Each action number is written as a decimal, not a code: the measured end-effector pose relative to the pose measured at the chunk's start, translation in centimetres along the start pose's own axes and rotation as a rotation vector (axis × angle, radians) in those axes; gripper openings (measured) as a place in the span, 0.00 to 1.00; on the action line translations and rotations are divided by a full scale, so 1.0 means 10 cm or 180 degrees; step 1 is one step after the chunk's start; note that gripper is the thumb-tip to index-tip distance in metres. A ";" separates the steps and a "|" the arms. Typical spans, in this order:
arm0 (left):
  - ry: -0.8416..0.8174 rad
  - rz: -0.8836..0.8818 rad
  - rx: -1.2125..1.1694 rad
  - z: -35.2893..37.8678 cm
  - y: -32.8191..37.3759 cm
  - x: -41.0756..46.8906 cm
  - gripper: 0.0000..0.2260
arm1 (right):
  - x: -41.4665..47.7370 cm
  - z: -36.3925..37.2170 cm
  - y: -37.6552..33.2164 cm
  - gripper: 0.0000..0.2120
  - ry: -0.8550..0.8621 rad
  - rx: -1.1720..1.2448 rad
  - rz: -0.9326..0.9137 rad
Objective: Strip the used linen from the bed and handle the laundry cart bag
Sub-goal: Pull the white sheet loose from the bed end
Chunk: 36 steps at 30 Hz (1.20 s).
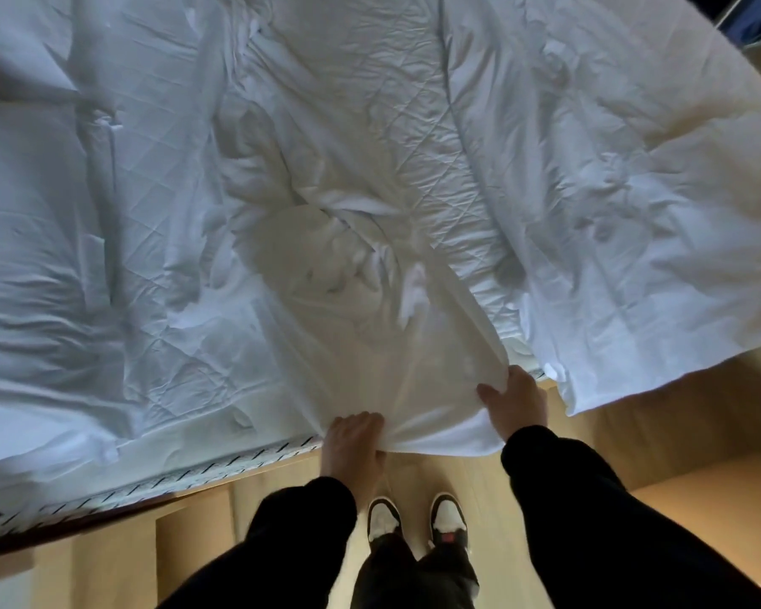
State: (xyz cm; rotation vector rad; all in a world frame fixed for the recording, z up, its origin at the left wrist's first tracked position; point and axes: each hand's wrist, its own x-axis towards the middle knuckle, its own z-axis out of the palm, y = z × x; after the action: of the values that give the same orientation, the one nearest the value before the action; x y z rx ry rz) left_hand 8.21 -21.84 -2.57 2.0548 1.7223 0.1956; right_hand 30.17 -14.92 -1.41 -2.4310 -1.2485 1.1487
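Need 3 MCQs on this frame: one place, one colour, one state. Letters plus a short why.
1. Where does the right hand hold the sheet?
A) at the mattress edge nearest the person
B) mid-bed
C) down on the floor

2. What colour is the sheet?
A) red
B) black
C) white

3. What is the left hand doing?
A) lying flat and open
B) gripping bunched sheet
C) holding a pillow

Answers:
1 A: its fingers curl into the sheet at the near edge.
2 C: the cloth is plain white.
3 B: folds gather under its curled fingers.
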 end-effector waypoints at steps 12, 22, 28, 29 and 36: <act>-0.0461 -0.0365 0.0727 0.17 -0.99 0.16 0.36 | -0.06 0.68 0.18 0.44 -0.0171 -0.1089 -0.1338; 0.0747 -0.2766 -0.1708 -0.16 -1.50 1.05 0.29 | -0.22 1.54 -0.46 0.34 -0.1133 -0.1381 -0.2738; 0.1120 -0.2997 -0.2749 -0.05 -1.91 1.16 0.09 | -0.22 2.07 -0.57 0.29 -0.0606 -0.1249 -0.2308; 0.1163 -0.2939 -0.2819 -0.04 -1.97 1.09 0.08 | -0.25 2.12 -0.60 0.27 -0.0469 -0.1276 -0.2239; 0.1414 -0.2412 -0.2818 -0.10 -2.35 0.19 0.09 | -0.44 2.44 -0.84 0.11 -0.0445 -0.1314 -0.2427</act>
State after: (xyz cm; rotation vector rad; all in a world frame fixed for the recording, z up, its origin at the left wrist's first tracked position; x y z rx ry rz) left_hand -12.89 -16.95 -11.97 0.7006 2.0072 0.9967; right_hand 6.25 -17.34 -11.79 -1.7747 -2.3552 0.8880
